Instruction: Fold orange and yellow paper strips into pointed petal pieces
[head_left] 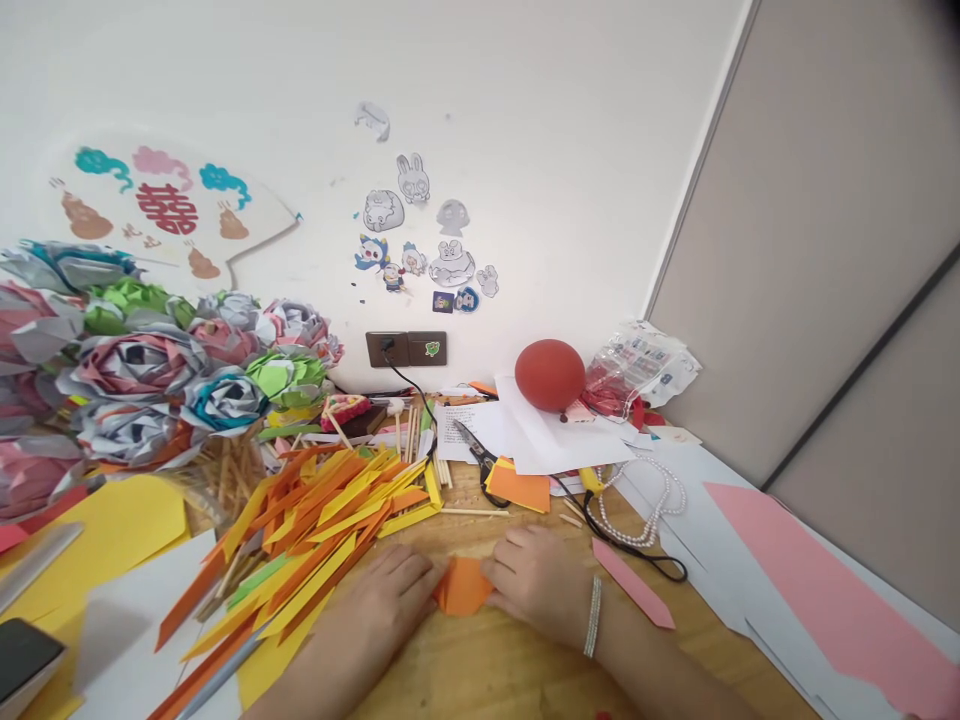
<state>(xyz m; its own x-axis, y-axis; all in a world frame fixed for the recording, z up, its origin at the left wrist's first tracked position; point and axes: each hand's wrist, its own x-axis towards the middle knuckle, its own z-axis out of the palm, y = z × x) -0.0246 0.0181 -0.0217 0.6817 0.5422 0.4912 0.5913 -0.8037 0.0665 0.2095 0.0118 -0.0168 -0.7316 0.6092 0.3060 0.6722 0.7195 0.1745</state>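
Observation:
A small piece of orange paper [465, 588] with folded edges lies on the wooden table between my hands. My left hand [397, 590] has its fingers closed at the paper's left edge. At the right edge, the fingers of my right hand [532, 580] press on the paper, with a sparkly bracelet [593, 616] around that wrist. Just beyond them lie a stack of orange paper squares [519, 487] and black-handled scissors [480, 458]. To the left spreads a heap of folded orange and yellow paper strips [322, 530].
Folded paper flowers [142, 370] crowd the left side. A red balloon [550, 375] rests on white sheets at the back, near a pearl strand [660, 500]. One pink folded strip [634, 583] lies right of my right hand. Pink and white sheets [817, 580] line the right edge.

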